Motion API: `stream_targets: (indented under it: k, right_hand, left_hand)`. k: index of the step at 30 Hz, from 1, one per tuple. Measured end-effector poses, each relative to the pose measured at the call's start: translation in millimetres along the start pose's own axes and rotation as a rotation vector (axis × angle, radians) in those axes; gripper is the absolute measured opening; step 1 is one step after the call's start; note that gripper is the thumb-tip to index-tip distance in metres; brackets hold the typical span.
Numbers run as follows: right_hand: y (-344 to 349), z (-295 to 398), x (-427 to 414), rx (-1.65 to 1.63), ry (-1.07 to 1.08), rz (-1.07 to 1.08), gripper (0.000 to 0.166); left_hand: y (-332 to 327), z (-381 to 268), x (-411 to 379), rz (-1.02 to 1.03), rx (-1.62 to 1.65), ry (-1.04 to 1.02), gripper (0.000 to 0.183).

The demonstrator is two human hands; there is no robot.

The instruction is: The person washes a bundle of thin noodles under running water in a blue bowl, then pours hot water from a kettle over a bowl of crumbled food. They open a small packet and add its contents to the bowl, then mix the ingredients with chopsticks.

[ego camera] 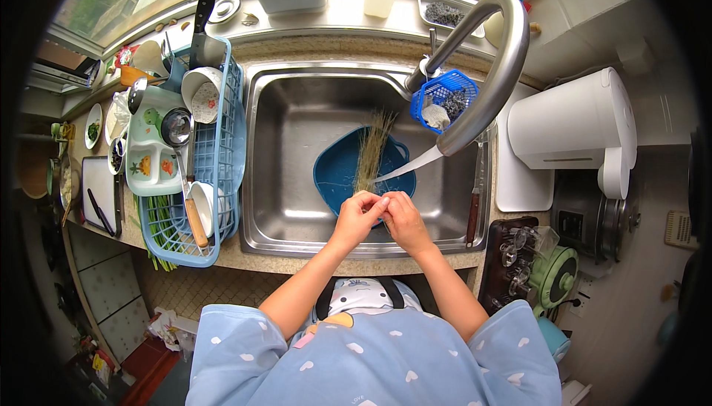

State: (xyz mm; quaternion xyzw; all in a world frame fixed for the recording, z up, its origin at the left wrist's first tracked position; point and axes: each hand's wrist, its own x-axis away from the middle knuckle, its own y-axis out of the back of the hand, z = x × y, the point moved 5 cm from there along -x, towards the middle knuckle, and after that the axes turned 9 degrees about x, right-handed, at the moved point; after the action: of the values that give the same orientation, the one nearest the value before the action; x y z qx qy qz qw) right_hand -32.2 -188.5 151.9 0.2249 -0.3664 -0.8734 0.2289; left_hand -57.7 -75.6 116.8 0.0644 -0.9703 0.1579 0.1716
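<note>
A bundle of thin, pale dried strands [374, 153], resembling vermicelli, lies across a blue plastic basin [334, 164] in the steel sink [278, 183]. My left hand [357, 216] is over the basin's near rim, at the bundle's near end. Beside it, my right hand [407, 221] has its fingertips meeting those of the left. What lies between the fingers is hidden, so a hold by either hand cannot be made out. Water [410, 166] runs from the curved faucet [509, 50] into the basin, close to the strands.
Left of the sink stands a blue dish rack [222, 128] with bowls, a divided plate [150, 153], a ladle [178, 128] and a knife [204, 8]. A blue strainer basket [445, 97] hangs below the faucet. A long wooden-handled utensil [474, 211] lies along the sink's right edge.
</note>
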Motion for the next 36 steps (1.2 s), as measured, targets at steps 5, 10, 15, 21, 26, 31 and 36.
stream_targets:
  k: [5,10,15,21,26,31,36]
  right_hand:
    - [-0.5,22.9,-13.6,0.152,0.191,-0.044,0.021]
    - [-6.8,28.8,-15.5,0.142,0.256,-0.078,0.025]
    - [-14.8,18.1,-11.3,-0.143,-0.038,0.073,0.038]
    - [-21.1,18.8,-9.7,-0.136,-0.109,0.107,0.03]
    - [-21.3,15.1,-18.4,-0.369,-0.193,0.177,0.019]
    - [-40.2,13.9,-24.1,-1.163,-0.514,0.585,0.028]
    - [-35.2,18.7,-38.7,-1.158,-0.585,0.538,0.032]
  left_hand:
    - [19.9,-5.0,3.0,0.068,0.31,0.387,0.017]
    - [28.2,-13.3,11.1,0.04,0.416,0.446,0.014]
    - [36.7,-8.9,13.3,-0.023,0.293,0.392,0.013]
    - [48.7,-24.7,9.1,-0.066,0.361,0.304,0.012]
    - [46.2,-36.2,10.6,0.074,0.495,0.159,0.024]
    - [39.9,-41.8,5.6,0.318,0.621,-0.092,0.039]
    - [31.2,-53.6,5.7,0.198,0.477,-0.233,0.041]
